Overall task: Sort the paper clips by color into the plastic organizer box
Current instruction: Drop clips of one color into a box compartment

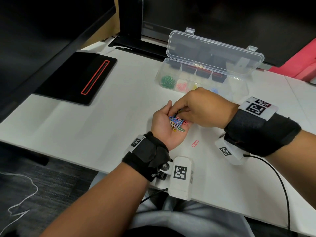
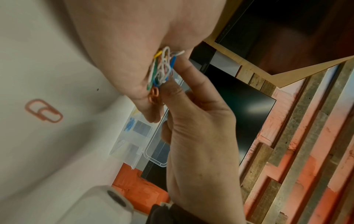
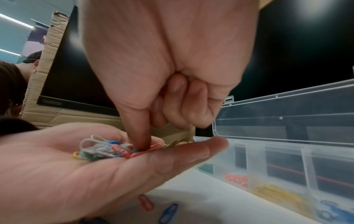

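- Centrally: left hand (image 1: 165,124) palm-up, fingers relaxed, cradling mixed paper clips (image 1: 177,123).
- Right hand (image 1: 203,110) fingers curled, pinching into pile.
- Organizer box (image 1: 201,77) open, upper right of desk (image 1: 119,108).
- Pink clip (image 1: 195,143) loose, lower centre.

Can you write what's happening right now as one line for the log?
left hand: palm up, cupping mixed paper clips | right hand: picking in pile | organizer box: open, partly sorted | pink clip: loose on table

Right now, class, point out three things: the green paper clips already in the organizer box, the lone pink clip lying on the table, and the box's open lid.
green paper clips (image 1: 168,81), head view, middle of the pile.
pink clip (image 1: 195,143), head view, its centre.
open lid (image 1: 215,52), head view, clear panel.
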`<action>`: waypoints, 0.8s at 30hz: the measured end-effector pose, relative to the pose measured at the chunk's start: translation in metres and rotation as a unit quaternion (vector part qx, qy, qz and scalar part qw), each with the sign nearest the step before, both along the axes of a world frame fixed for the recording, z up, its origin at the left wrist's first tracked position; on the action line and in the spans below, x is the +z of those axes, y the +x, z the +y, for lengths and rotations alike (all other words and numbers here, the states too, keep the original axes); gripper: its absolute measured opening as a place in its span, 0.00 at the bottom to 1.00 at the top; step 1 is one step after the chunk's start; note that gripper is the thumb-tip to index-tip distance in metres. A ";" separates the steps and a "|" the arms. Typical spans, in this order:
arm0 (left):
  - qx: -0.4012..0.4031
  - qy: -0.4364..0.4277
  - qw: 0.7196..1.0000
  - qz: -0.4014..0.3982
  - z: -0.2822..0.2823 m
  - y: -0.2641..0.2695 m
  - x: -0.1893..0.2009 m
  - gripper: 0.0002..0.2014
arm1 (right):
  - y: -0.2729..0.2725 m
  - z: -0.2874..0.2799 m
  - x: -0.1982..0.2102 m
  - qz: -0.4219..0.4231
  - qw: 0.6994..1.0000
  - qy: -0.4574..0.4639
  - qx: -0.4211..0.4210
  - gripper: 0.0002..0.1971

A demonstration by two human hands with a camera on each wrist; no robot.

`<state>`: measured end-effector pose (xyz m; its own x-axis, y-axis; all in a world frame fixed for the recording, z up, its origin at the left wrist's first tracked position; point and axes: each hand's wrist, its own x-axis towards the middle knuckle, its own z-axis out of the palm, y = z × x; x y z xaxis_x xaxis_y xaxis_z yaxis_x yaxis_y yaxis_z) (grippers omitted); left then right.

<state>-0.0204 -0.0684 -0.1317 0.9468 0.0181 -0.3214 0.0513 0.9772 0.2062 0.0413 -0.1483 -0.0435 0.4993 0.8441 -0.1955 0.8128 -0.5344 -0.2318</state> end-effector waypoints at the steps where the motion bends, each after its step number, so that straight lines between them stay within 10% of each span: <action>1: -0.001 0.002 1.000 -0.002 0.000 0.000 0.000 0.24 | 0.001 0.001 0.000 -0.005 1.000 -0.008 0.001 0.13; 24: -0.005 -0.010 0.999 -0.045 0.000 0.000 -0.002 0.27 | 0.019 -0.012 -0.007 0.087 0.990 0.070 -0.080 0.05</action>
